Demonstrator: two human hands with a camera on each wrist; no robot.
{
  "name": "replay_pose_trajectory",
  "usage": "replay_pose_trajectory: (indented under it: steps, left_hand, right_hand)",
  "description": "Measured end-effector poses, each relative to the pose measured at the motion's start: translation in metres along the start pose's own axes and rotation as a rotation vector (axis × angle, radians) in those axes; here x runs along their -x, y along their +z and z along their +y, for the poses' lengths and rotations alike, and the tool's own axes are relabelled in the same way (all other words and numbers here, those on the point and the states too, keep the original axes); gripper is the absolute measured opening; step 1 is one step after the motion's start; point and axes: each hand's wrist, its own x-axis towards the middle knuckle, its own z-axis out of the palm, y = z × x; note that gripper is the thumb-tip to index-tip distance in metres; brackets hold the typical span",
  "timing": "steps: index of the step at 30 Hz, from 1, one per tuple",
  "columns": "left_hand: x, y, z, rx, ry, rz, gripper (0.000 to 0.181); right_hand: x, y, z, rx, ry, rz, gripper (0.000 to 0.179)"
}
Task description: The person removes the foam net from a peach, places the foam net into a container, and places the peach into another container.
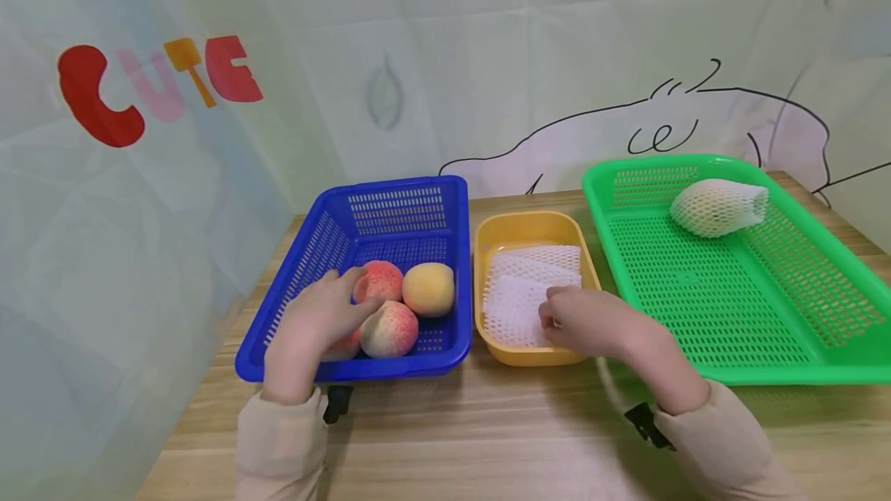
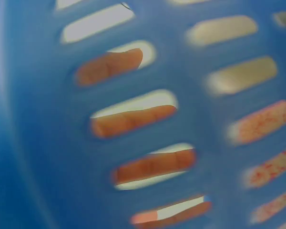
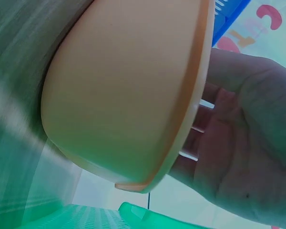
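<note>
In the head view, my left hand [image 1: 316,317] reaches into the blue basket [image 1: 455,253], thumb and fingers apart over several peaches. A red-and-cream peach [image 1: 390,329] lies by the thumb, with a redder peach [image 1: 381,281] and a yellow peach [image 1: 428,289] behind and beside it. Through slots in the left wrist view, the left fingers [image 2: 152,167] appear. My right hand [image 1: 588,321] dips over the right rim of the yellow tub [image 1: 536,356], fingers loosely bent above white foam nets [image 1: 518,292]. In the right wrist view the tub wall hides the fingertips.
A green basket [image 1: 696,284] stands on the right, a white foam net around some fruit [image 1: 717,208] at its back. The wooden table [image 1: 445,439] carries all three containers. Behind them hangs a printed cloth [image 1: 445,60].
</note>
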Motion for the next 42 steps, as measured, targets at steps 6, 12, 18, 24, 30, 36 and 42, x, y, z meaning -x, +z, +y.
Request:
replay_pose_trajectory:
  steps: [6, 12, 18, 24, 30, 36, 42]
  left_hand:
    - [0.007, -0.004, 0.003, -0.003, 0.002, 0.018, 0.064]
    - [0.013, -0.008, 0.007, -0.016, -0.02, 0.019, 0.065]
    - [0.016, -0.011, 0.009, -0.016, -0.024, 0.021, 0.066]
    - [0.019, -0.014, 0.011, -0.009, -0.018, 0.046, 0.066]
    - [0.022, -0.016, 0.015, -0.013, 0.001, 0.07, 0.067]
    - [0.027, -0.017, 0.02, -0.02, 0.04, 0.127, 0.065]
    - [0.033, -0.018, 0.028, -0.006, 0.06, 0.146, 0.063]
  right_hand:
    - [0.003, -0.007, -0.001, 0.029, -0.025, 0.047, 0.01]
    - [0.005, -0.012, -0.002, 0.016, 0.0, 0.05, 0.009]
    - [0.006, -0.014, -0.001, 0.003, 0.01, 0.048, 0.009]
    - [0.007, -0.015, -0.001, 0.01, 0.01, 0.068, 0.009]
    - [0.009, -0.017, -0.001, 0.02, 0.018, 0.076, 0.006]
    - [0.011, -0.02, -0.003, 0.009, 0.007, 0.104, 0.005]
    - [0.013, -0.022, -0.004, 0.012, 0.011, 0.123, 0.005]
